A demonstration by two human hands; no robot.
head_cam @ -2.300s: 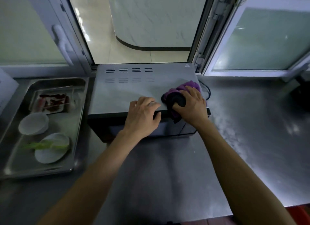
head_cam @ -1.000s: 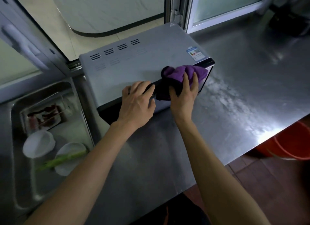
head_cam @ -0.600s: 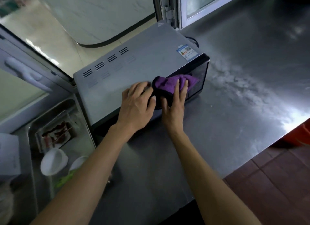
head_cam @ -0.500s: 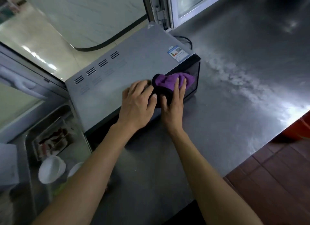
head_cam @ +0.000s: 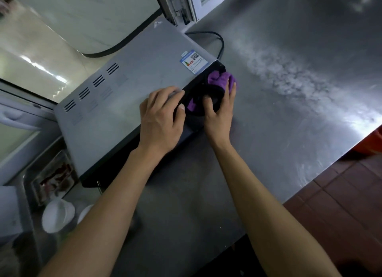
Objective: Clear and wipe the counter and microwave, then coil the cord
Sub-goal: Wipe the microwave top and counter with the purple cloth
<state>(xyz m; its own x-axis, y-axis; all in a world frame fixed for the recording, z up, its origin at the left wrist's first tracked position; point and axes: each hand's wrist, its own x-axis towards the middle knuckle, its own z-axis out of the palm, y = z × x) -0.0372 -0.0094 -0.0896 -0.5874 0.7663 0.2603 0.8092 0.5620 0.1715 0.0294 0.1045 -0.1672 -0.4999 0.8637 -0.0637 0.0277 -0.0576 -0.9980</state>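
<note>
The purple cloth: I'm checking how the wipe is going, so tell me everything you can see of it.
The purple cloth is a soft, fuzzy rag, bunched and folded, with a dark part in its middle. The right hand presses it against the black front face of the microwave, near the front's right end, fingers over it and thumb against its lower fold. The left hand rests beside it on the microwave's top front edge, apparently not touching it.

One grey metal microwave (head_cam: 132, 95) with a black front is seen on one stainless steel counter (head_cam: 289, 115). One bunched purple cloth (head_cam: 220, 81), one black power cord (head_cam: 217, 39), one rectangular energy label (head_cam: 193, 61) and two white round bowls (head_cam: 57, 214) are counted. Two bare hands are counted, a left hand (head_cam: 160, 117) and a right hand (head_cam: 219, 111).
</note>
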